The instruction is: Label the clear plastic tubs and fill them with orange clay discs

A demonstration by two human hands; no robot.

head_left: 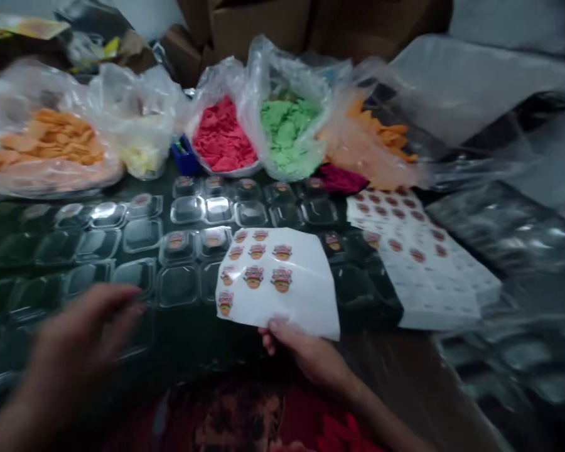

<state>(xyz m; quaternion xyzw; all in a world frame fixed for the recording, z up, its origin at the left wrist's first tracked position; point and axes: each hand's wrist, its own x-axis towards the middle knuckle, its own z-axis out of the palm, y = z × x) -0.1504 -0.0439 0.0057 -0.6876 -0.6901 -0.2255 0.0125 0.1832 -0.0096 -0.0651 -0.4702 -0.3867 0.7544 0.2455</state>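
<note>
Rows of clear plastic containers (179, 285) cover the dark tabletop (193, 342) we see across the middle of the frame, with a stack of sticker sheets (435, 298) at right. At centre we find a white sticker sheet (308, 285); at lower left the left hand (82, 336) is blurred, its fingers bent, and we cannot tell whether they pinch anything. The right hand (301, 348) grips the sheet's lower edge between thumb and fingers, below small colourful logo stickers (253, 277).

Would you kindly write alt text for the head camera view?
A person's right hand holds a partly blank sheet of logo stickers over rows of clear plastic containers; their blurred left hand is at left. Behind are plastic bags of orange, red and green pieces.
</note>
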